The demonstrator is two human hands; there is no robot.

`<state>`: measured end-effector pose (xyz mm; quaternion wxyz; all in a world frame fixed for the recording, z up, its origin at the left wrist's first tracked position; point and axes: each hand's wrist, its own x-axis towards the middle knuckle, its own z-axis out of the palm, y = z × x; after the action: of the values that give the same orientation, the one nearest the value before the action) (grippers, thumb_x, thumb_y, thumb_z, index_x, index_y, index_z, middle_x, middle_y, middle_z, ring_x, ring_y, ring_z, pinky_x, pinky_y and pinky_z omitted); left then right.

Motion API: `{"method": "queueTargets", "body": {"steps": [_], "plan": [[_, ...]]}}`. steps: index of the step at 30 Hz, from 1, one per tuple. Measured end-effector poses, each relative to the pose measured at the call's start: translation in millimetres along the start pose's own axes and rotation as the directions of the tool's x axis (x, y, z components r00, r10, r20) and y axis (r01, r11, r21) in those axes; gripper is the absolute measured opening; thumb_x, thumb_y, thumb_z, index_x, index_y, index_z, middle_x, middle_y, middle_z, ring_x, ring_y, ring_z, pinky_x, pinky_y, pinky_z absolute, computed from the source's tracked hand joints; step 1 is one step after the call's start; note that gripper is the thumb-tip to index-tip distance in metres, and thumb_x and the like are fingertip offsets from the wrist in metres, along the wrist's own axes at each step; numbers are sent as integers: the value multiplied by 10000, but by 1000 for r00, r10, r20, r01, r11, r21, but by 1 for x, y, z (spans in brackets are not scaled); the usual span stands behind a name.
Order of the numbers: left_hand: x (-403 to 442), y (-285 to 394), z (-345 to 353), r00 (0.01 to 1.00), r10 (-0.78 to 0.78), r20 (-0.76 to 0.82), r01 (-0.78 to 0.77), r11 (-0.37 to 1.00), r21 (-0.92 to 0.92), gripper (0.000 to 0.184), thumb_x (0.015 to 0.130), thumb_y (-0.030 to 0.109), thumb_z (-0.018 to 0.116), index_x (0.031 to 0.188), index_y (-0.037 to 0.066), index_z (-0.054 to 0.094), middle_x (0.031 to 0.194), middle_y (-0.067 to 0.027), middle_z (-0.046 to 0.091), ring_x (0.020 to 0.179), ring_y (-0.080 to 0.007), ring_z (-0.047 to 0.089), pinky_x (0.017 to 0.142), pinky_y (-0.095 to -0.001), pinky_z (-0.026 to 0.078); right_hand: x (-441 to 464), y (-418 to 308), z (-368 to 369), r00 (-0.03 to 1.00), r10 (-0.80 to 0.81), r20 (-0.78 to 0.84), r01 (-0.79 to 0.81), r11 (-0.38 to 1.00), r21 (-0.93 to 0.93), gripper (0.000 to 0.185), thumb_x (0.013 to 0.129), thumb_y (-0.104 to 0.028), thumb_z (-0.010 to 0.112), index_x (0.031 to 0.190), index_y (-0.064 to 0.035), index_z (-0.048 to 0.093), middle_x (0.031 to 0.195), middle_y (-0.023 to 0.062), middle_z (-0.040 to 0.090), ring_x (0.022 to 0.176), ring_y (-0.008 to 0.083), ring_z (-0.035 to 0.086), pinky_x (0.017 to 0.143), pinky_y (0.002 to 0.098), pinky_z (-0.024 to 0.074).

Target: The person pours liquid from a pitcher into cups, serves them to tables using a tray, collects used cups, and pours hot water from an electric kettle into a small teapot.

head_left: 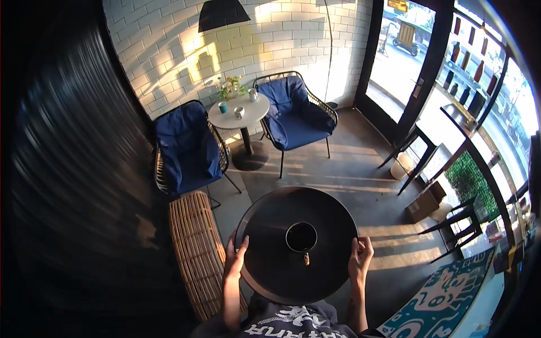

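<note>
A large round black tray (pixel 270 270) is held level in front of my body. My left hand (pixel 236 254) is closed on its left rim, the thumb lying over the edge. On the opposite rim my right hand (pixel 361 256) grips the tray in the same way. Near the tray's middle stands a cup (pixel 301 236) with dark contents, its handle pointing toward me. The undersides of the tray and the fingers beneath it are hidden.
Ahead, a round white table (pixel 225 119) holds a teal cup (pixel 223 107), a white cup (pixel 239 112) and flowers, between two blue-cushioned chairs (pixel 293 121). A rattan bench (pixel 197 248) is at left. Black stools (pixel 417 146) and a cardboard box (pixel 424 204) stand right, near a glass door.
</note>
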<state>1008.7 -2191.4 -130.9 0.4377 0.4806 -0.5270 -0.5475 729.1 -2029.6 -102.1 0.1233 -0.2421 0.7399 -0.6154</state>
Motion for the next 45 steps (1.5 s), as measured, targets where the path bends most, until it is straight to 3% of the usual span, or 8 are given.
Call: {"method": "queueTargets", "body": {"steps": [1,8,16,24,30,34,36,45], "plan": [[24,-1,2,997,-74,36,76,996,-45,546,920,289,650,1359,18,470,1314,-86,531,1223,-174,475,1050,-317,331,21,6,9,999,13,45,-12,1000,-29,113,982,-95,516,942,10,509,740,70,627,627,51,484,537,232,368],[152,36,38,916,-352,-190,358,934,-3,264,917,300,646,962,41,682,852,27,616,824,-92,557,782,-278,423,150,-1,101,989,-69,130,70,998,-4,92,978,-78,527,912,-17,506,700,4,575,611,15,446,511,202,321],[291,17,50,971,-93,-220,104,994,39,429,956,356,606,627,121,461,638,99,352,640,-29,302,560,-264,252,274,-3,228,970,-9,243,-19,994,110,125,965,-125,573,923,-17,527,711,12,609,616,14,450,529,209,308],[427,7,58,867,-134,-480,166,986,24,448,989,343,548,642,79,447,633,83,302,622,-38,286,539,-286,238,407,-9,369,909,-59,413,-16,984,178,164,944,-138,613,950,1,525,771,29,617,731,42,524,626,207,394],[516,11,54,823,54,-565,-54,998,17,333,991,304,552,930,-16,619,811,25,527,811,-64,467,735,-274,418,484,-30,476,835,-46,549,-62,982,177,197,941,-136,611,1011,27,524,879,90,665,811,97,588,709,237,455],[573,13,46,749,-243,-617,217,969,-119,280,984,256,568,968,-19,620,868,18,553,866,-66,496,792,-268,424,522,-41,545,788,-36,614,-80,984,160,290,947,-177,605,1105,53,527,960,139,675,891,150,631,780,267,491],[606,-7,36,778,-15,-628,-65,992,-105,307,972,276,587,1022,-23,631,962,4,596,949,-86,536,866,-260,419,540,-34,580,771,0,637,-102,987,125,356,947,-218,610,1150,62,524,988,145,673,910,153,629,796,270,488],[747,-18,-12,667,-248,-703,288,955,-64,540,977,375,556,1316,-41,492,1286,-136,541,1187,-216,511,1024,-339,382,583,-38,720,747,89,659,-170,983,61,352,977,-240,565,1174,51,543,983,91,656,916,115,588,817,251,461]]}}
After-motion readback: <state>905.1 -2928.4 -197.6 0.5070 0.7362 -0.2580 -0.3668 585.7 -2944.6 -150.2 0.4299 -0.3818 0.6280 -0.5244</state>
